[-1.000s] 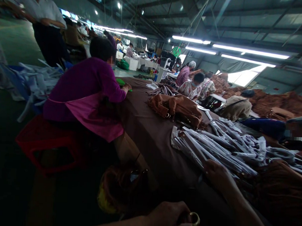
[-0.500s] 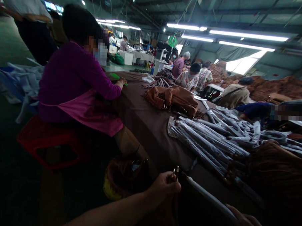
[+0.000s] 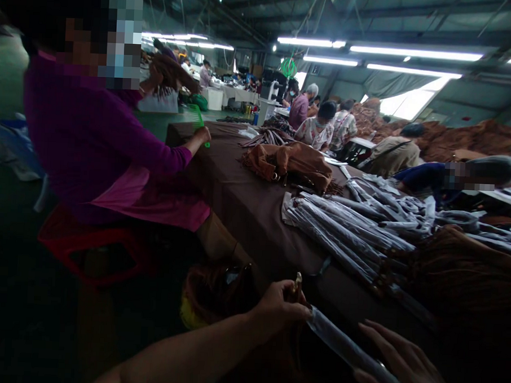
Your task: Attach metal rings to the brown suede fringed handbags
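My left hand (image 3: 280, 308) is pinched shut on a small brass metal fitting (image 3: 296, 286) at the end of a strap wrapped in clear plastic (image 3: 346, 348). That strap runs down to the right, under my right hand (image 3: 400, 364). My right hand lies on the wrapped strap with its fingers stretched out, close to the near edge of the brown-covered table (image 3: 246, 202). A pile of similar plastic-wrapped straps (image 3: 342, 226) lies on the table just beyond my hands.
A person in a purple top (image 3: 97, 139) sits on a red stool (image 3: 88, 240) at the table's left side, holding a green comb (image 3: 198, 121). Brown leather bags (image 3: 290, 162) lie mid-table. Brown fringed material (image 3: 468, 268) is heaped at right. Other workers sit farther back.
My left hand has stayed pinched on the brass fitting. My right hand has come up into view and spread along the wrapped strap. The view has shifted left, nearer the purple-clad person.
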{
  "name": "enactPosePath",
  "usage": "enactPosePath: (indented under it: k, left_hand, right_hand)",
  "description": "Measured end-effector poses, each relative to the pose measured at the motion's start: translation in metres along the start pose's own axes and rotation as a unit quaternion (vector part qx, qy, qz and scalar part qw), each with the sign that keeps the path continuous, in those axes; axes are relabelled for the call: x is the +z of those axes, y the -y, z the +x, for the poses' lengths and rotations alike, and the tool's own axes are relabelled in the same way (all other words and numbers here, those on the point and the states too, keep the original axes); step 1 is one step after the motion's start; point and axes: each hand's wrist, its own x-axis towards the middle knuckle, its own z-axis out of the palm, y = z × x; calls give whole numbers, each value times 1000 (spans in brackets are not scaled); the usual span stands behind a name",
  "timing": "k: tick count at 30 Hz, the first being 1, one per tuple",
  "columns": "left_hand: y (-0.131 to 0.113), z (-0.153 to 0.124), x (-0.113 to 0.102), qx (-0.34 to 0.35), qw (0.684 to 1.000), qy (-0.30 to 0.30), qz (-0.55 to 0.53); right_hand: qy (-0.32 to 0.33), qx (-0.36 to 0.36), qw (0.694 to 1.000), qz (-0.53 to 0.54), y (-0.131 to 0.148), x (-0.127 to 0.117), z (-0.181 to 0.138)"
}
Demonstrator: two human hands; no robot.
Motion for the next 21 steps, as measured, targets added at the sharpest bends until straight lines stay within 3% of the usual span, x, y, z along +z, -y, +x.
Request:
enactPosePath:
  k: [4,6,8,12,15,18,21]
  left_hand:
    - [6,-6,0,30,998,45,42]
    - [6,-9,-2,40,996,69,51]
    - [5,-12,-5,50,994,69,74]
    - [4,-15,-5,115,973,37,196]
    - [6,-16,-2,155,957,51,241]
    - [10,-17,0,149,956,59,244]
    - [14,-19,1,156,958,54,235]
  right_hand:
    - [63,121,986,96,58,17,34]
    - [140,152,964,165,67,21,41]
    - [164,166,949,210,66,17,45]
    - [146,62,961,227,71,5,48]
    - [130,-6,970,206,81,9,46]
    - [50,8,982,182,81,19,39]
    - [15,73,981,181,73,25,34]
